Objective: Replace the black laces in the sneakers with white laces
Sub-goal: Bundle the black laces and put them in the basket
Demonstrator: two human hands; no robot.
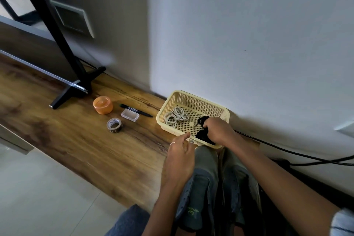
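A cream plastic basket (193,99) stands on the wooden floor by the wall. White laces (175,118) lie coiled in its left half. My right hand (217,130) is inside the basket's right half, curled round a bundle of black laces (203,135). My left hand (179,156) hovers at the basket's near rim, fingers relaxed, holding nothing; a ring shows on one finger. Two grey sneakers (206,184) stand side by side below my hands, toes toward the basket, their eyelets bare of laces.
Left of the basket lie a black marker (137,112), a small clear box (129,115), a tape roll (114,125) and an orange round tub (103,105). A black stand foot (72,90) is farther left. Black cables (287,151) run along the wall at right.
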